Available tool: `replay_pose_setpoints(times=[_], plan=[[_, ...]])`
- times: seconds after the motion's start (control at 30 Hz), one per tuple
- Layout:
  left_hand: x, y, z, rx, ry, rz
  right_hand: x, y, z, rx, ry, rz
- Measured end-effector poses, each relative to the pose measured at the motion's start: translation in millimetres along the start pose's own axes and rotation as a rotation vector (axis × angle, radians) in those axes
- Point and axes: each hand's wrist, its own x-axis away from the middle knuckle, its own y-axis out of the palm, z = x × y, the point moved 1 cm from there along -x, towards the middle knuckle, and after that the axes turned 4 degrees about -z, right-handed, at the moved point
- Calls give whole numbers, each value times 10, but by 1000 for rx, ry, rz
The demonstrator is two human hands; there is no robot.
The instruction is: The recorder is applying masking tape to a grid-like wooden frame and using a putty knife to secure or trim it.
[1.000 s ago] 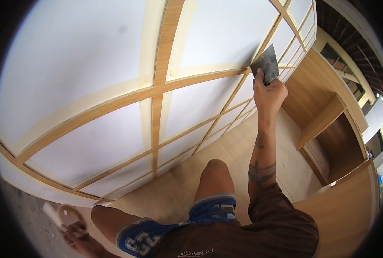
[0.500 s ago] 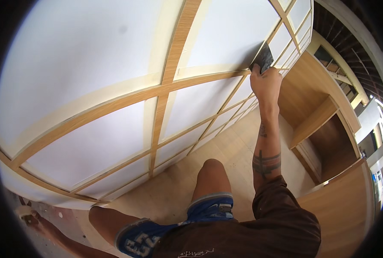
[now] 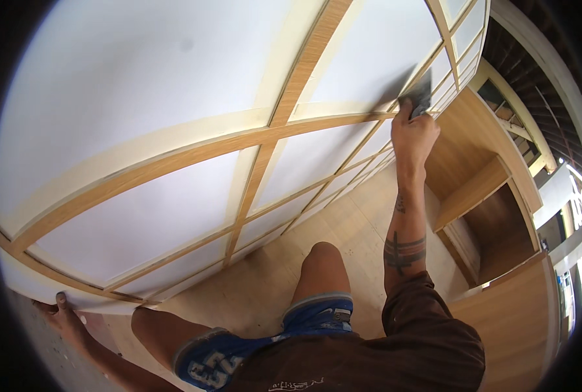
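Note:
My right hand [image 3: 413, 137] is closed round a dark, flat-bladed putty knife [image 3: 423, 91], its blade smeared by motion. The knife is up against the large panel [image 3: 154, 85], by a crossing of the wooden strips on its far right part. White fields with cream-coloured borders lie between the wood-grain strips [image 3: 238, 139]. At the lower left, my left hand [image 3: 69, 323] grips the panel's near bottom edge. Its thumb lies on the face of the panel, and its other fingers are partly hidden at the edge.
Wood-grain cabinet pieces [image 3: 493, 196] with an open compartment stand at the right. My bent knees [image 3: 323, 271] are close below the panel, over a light tan floor [image 3: 304, 225]. Part of a building shows beyond at the far right.
My right hand has moved slightly right with the putty knife. My left hand has come to the panel's edge; the pale thing seen at it before no longer shows. The view has shifted slightly.

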Motion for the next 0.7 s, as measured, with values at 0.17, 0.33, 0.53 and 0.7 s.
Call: replay_pose_setpoints(times=[0.17, 0.33, 0.53, 0.7], plan=[[21, 11, -29, 81, 37, -7, -136, -261, -97, -47, -25, 117], [-48, -79, -219, 51, 22, 6, 104, -277, -32, -234, 62, -4], [-50, -51, -207, -4, 4, 4, 207, -30, 166, -165, 142, -159], [-191, -130, -477, 27, -73, -20, 176, -11, 150, -96, 99, -135]])
